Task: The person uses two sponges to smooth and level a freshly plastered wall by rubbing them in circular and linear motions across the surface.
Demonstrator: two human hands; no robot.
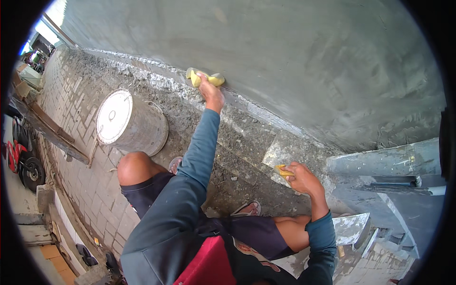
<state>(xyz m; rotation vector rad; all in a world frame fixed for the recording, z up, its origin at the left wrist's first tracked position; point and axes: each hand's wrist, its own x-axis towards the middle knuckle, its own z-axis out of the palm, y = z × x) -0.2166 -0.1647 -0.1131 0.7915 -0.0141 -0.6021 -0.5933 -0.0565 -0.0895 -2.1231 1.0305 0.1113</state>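
Left arm stretched forward, elbow nearly straight; left hand (212, 93) closed round yellow pad (216, 80) at foot of grey wall (270, 57). Right elbow bent, forearm angled forward; right hand (304, 178) curled, fingers tight on yellow grip (283, 171) beside pale board (275, 153), low over ground (237, 183); cannot tell whether grip and board join. White-lidded pail (135, 122) left of left forearm. Shirt print (256, 254) too small to read.

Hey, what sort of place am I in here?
Probably an outdoor building site along a lane: there's a grey, plastered-looking wall, a stained bucket on the ground, and block paving with a red motorcycle at far left.
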